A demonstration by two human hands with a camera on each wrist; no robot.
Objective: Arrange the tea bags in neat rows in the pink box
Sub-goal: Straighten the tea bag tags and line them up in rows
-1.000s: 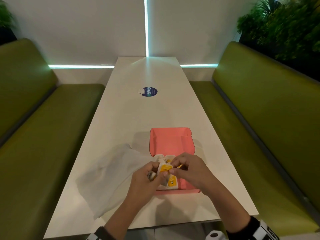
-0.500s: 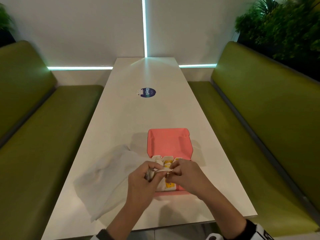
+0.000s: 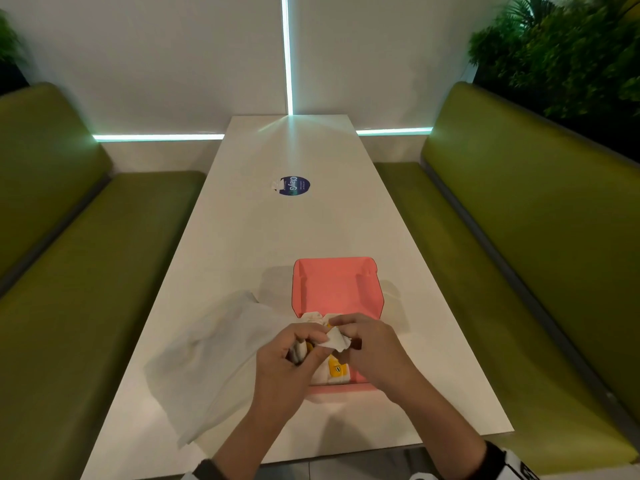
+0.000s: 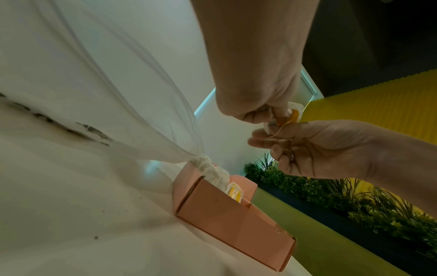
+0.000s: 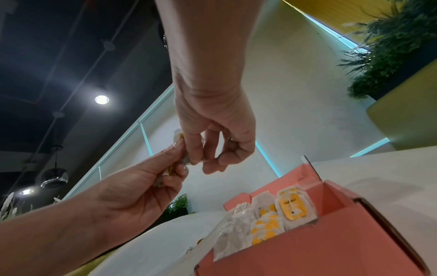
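The pink box (image 3: 337,289) lies open on the white table, lid flap away from me. Several white tea bags with yellow tags (image 3: 336,370) sit in its near part; in the right wrist view these tea bags (image 5: 279,214) stand roughly side by side. Both hands hover just above the near end of the box. My left hand (image 3: 304,344) grips a small bunch of tea bags. My right hand (image 3: 343,332) pinches a white tea bag (image 3: 335,340) at the bunch. The left wrist view shows that bag's yellow tag (image 4: 292,116) and thread between the fingers.
A crumpled clear plastic bag (image 3: 214,351) lies left of the box, touching its corner. A round blue sticker (image 3: 293,186) is farther up the table. Green benches (image 3: 519,258) flank both long sides. The near table edge is just below my forearms.
Both hands stayed over the box's near end. The yellow tag seen between the fingers earlier is now covered, and a white tea bag shows between the two hands.
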